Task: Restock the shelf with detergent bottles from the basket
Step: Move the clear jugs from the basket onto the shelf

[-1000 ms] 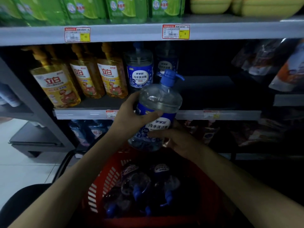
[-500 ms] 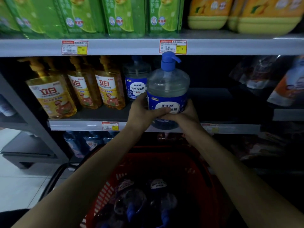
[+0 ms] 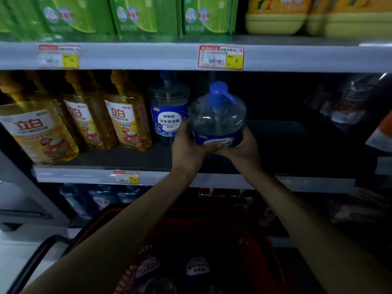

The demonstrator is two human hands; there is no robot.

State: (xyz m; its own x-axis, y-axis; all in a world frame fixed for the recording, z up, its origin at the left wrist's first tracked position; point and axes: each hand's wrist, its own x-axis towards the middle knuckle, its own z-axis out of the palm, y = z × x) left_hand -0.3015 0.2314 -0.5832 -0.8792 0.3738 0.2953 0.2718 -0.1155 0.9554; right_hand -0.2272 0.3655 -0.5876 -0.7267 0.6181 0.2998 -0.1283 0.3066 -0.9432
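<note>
detergent bottle (image 3: 218,119) upright at the shelf (image 3: 84,177), left hand (image 3: 186,145) and right hand (image 3: 244,148) fingers wrapped round its base; red basket (image 3: 127,281) below holds more bottles (image 3: 197,266).

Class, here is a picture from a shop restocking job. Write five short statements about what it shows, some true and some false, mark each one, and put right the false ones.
1. Both hands grip one bottle. True: the left hand and right hand hold the clear bottle.
2. The held bottle has a red pump. False: its pump is blue.
3. The held bottle is left of the yellow bottles. False: it is right of the yellow bottles, next to a matching bottle.
4. A red basket sits below the arms. True.
5. Blue packs fill the top shelf. False: the upper shelf holds green packs and yellow tubs.
</note>
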